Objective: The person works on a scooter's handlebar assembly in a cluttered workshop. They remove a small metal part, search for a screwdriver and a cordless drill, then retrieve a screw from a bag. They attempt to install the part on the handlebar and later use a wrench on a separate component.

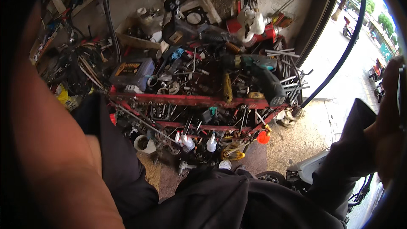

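Observation:
My left arm [55,144] rises large and blurred along the left side. Its hand lies beyond the picture's rim. At the far right edge my right hand [383,131] is raised, dark and partly cut off. Its fingers look bent around a dark, straight-edged thing [402,93] that I cannot make out. Neither visible arm touches the red tool cart [190,99] in front of me. On the cart's top lie a teal and black cordless drill [265,70], a plastic case [135,73], a yellow-handled tool [227,87] and several hex keys [290,78].
Below the top, the cart's lower tray [199,125] holds loose tools and spray bottles [186,142]. A white bucket [144,144] stands on the floor. A black hose [343,55] hangs at the right by the doorway. Cables and chains [85,68] crowd the left wall.

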The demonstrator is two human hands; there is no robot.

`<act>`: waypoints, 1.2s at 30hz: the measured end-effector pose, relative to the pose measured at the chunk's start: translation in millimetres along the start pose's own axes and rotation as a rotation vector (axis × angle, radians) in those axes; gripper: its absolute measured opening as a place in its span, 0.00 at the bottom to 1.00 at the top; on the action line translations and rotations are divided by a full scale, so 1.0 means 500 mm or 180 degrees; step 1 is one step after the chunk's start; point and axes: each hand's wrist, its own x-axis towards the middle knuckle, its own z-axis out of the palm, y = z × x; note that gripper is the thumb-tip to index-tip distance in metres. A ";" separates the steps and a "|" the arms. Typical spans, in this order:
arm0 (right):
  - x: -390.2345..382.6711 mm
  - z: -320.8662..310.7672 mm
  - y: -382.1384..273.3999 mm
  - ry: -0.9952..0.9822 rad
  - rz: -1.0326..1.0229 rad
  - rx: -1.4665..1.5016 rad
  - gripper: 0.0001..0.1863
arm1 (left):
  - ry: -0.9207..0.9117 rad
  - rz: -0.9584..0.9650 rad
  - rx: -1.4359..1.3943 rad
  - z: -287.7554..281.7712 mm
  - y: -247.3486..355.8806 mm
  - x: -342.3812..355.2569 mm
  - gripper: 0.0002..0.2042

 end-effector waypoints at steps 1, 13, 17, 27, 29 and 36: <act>0.000 0.015 -0.002 -0.0114 0.0009 0.0065 0.22 | 0.0325 0.0074 -0.0223 -0.005 0.018 -0.017 0.13; -0.061 0.265 0.048 -0.1955 0.1042 -0.0253 0.14 | 0.0860 -0.1110 -0.2036 0.100 0.036 -0.342 0.09; -0.093 0.350 0.095 -0.2446 0.0968 -0.0565 0.14 | 0.0036 -0.1657 -0.1808 0.146 -0.007 -0.417 0.06; -0.134 0.630 0.288 -0.3486 0.1389 -0.1732 0.15 | -0.0762 -0.1932 -0.1558 0.202 -0.052 -0.482 0.08; -0.139 0.658 0.311 -0.3670 0.1502 -0.1887 0.16 | -0.0699 -0.1851 -0.1510 0.204 -0.054 -0.490 0.08; -0.153 0.663 0.321 -0.3459 0.1445 -0.2225 0.10 | -0.0524 -0.1970 -0.1534 0.167 -0.075 -0.517 0.07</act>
